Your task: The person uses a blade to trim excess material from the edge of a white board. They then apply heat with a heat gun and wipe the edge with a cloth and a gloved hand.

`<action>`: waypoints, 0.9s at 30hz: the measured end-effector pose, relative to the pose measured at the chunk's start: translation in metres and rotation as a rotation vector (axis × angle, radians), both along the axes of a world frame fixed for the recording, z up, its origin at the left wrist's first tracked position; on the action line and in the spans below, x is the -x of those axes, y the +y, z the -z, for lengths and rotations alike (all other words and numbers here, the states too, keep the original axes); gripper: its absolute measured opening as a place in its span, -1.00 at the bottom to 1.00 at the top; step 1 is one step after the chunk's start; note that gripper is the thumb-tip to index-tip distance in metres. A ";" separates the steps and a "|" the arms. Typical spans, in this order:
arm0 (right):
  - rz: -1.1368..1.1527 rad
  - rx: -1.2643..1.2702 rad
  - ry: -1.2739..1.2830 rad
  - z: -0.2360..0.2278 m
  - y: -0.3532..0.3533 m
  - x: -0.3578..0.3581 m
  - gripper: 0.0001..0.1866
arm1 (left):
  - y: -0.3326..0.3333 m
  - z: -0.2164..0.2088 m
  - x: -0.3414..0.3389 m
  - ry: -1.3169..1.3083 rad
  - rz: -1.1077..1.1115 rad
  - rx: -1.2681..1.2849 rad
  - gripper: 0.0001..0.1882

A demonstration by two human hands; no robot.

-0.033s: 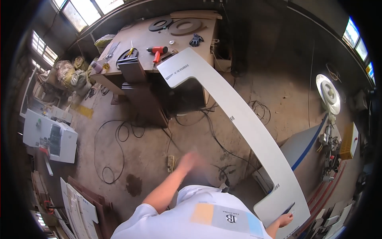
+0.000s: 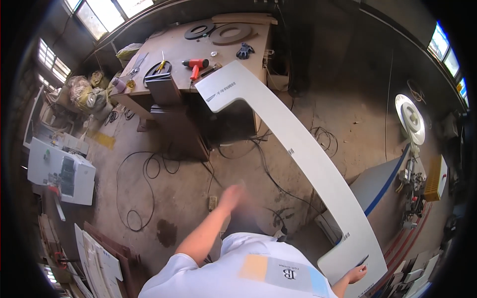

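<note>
A long curved white panel [image 2: 308, 158] with hooked ends runs from the worktable down to my right side. At its near end, over the panel's surface, my right hand [image 2: 355, 274] is closed, with fingers pinched. A thin dark tool [image 2: 364, 260] shows just beyond the fingertips; its kind is too small to make out. My left hand [image 2: 232, 196] is raised in front of my body, away from the panel. Motion smears its fingers, so I cannot see whether it holds anything.
The wooden worktable [image 2: 174, 44] carries a red heat gun [image 2: 198, 67], dark gloves [image 2: 245, 50] and rings. Brown boards [image 2: 176, 119] lean at its front. Black cables [image 2: 149, 198] lie across the floor. A white machine [image 2: 62, 171] stands left; a blue-edged panel [image 2: 380, 184] leans right.
My left hand has shifted slightly up and left. The dark tool at my right hand looks narrower than before, as if turned; that hand has barely moved.
</note>
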State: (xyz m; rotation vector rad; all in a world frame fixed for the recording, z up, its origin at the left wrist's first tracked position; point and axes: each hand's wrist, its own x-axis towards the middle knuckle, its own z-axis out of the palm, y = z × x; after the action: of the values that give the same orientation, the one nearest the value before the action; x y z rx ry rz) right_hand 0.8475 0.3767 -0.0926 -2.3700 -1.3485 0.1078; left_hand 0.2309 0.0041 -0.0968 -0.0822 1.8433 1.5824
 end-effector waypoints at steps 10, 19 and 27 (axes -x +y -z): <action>-0.560 0.036 -0.013 -0.027 -0.109 0.259 -0.66 | 0.021 0.023 0.577 0.925 -0.192 0.514 -0.73; -0.608 0.288 -0.113 -0.089 -0.181 0.355 -0.78 | 0.060 0.038 0.811 0.713 -0.050 0.982 -0.52; -0.576 0.439 0.037 -0.092 -0.154 0.431 -0.81 | 0.031 0.061 0.851 0.895 -0.063 0.914 -0.48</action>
State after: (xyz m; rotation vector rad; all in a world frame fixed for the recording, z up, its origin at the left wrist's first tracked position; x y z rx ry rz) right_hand 0.4165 0.2226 -0.0006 -2.1949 -2.1255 0.6668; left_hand -0.6201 0.0349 -0.1578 0.1944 3.1618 0.6802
